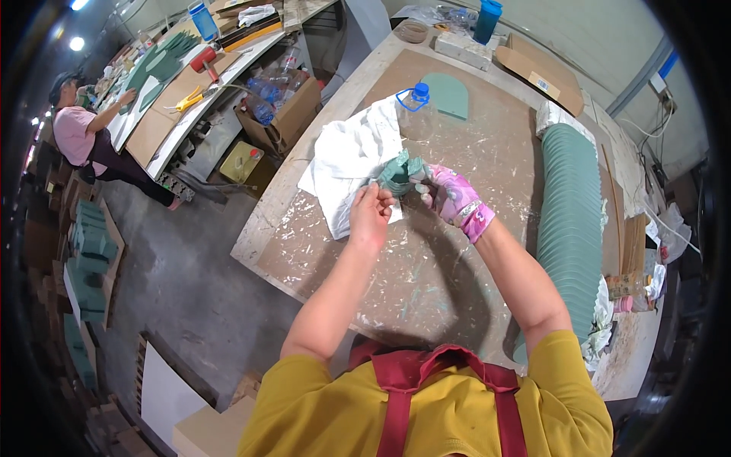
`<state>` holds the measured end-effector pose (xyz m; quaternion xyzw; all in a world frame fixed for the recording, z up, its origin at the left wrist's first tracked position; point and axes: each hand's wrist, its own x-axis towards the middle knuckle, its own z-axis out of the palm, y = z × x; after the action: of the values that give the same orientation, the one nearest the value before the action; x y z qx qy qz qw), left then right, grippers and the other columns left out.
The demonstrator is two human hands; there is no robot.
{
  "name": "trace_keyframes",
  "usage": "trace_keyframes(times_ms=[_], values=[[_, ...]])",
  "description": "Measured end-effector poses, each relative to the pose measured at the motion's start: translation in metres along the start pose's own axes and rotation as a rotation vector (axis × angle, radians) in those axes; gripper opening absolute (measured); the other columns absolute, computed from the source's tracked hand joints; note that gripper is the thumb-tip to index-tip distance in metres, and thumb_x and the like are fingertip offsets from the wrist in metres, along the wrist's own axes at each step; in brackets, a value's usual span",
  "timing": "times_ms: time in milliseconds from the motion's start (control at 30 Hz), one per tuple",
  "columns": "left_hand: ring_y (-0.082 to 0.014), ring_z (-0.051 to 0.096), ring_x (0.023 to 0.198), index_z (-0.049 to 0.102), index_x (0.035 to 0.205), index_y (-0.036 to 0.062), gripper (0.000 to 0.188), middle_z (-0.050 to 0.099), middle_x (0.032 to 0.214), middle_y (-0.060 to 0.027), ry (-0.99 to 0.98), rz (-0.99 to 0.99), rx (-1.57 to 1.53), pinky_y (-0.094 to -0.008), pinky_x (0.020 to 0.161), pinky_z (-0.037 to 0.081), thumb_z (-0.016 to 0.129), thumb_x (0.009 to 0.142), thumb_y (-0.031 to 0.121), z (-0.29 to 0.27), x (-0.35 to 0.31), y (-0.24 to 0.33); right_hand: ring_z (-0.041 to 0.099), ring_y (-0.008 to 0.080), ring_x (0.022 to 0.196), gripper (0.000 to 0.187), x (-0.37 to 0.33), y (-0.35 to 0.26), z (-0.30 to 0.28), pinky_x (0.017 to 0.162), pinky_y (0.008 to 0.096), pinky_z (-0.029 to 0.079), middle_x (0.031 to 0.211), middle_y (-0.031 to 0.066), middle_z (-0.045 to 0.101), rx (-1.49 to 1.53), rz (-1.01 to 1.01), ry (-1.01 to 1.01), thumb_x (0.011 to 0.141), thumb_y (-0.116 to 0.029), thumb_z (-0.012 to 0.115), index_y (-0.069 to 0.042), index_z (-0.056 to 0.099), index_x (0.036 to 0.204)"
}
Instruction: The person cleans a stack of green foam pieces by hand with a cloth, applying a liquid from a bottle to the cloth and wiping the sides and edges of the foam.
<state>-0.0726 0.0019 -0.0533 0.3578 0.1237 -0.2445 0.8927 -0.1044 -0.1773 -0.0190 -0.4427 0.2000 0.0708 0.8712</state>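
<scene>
A small green hollow piece with an uneven, crumpled-looking rim [397, 174] is held up between my two hands over the worktable; I cannot make out its exact kind. My bare left hand [370, 215] has its fingers curled and closed at the piece's lower edge. On the other side, my right hand [457, 199], in a pink patterned glove with some fingertips showing, pinches the piece's right edge. Behind it stands a clear plastic jug [419, 118] with a blue cap and handle. A white cloth [354, 148] lies beside the piece, to its left.
A flat green arch-shaped plate [448, 96] lies at the far side. Along the right runs a long row of stacked green plates [569, 228]. A blue cup [487, 21] and cardboard [539, 75] sit at the back. Another person [84, 126] works at a bench leftward.
</scene>
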Motion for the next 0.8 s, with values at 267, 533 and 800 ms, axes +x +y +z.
trace_keyframes(times_ms=[267,533,800], values=[[-0.0118,0.055,0.067,0.049,0.094,0.0089,0.01,0.059,0.077,-0.003,0.035,-0.015,-0.004,-0.0237,0.058,0.039,0.051,0.097,0.018,0.0,0.003,-0.002,0.059,0.0143,0.065,0.015,-0.005,0.0,0.005,0.054,0.0254,0.048,0.089,0.0086,0.067,0.054,0.066,0.078,0.095,-0.014,0.048,-0.006,0.06,0.101],[-0.0117,0.055,0.066,0.049,0.094,0.0084,0.012,0.059,0.076,-0.0035,0.017,0.06,0.057,-0.0226,0.057,0.038,0.052,0.097,0.02,0.003,0.0,0.002,0.058,0.0142,0.065,0.016,-0.003,-0.001,-0.006,0.055,0.026,0.048,0.089,0.0087,0.066,-0.004,0.082,-0.102,0.095,-0.015,0.047,-0.006,0.059,0.102],[-0.0104,0.053,0.065,0.05,0.093,0.0086,0.011,0.058,0.074,-0.0017,-0.007,-0.025,0.063,-0.022,0.056,0.038,0.052,0.097,0.019,0.012,-0.013,-0.001,0.057,0.0128,0.065,0.017,-0.002,0.001,-0.002,0.055,0.0243,0.049,0.089,0.0063,0.065,0.088,0.013,-0.078,0.096,-0.016,0.048,-0.005,0.058,0.104]])
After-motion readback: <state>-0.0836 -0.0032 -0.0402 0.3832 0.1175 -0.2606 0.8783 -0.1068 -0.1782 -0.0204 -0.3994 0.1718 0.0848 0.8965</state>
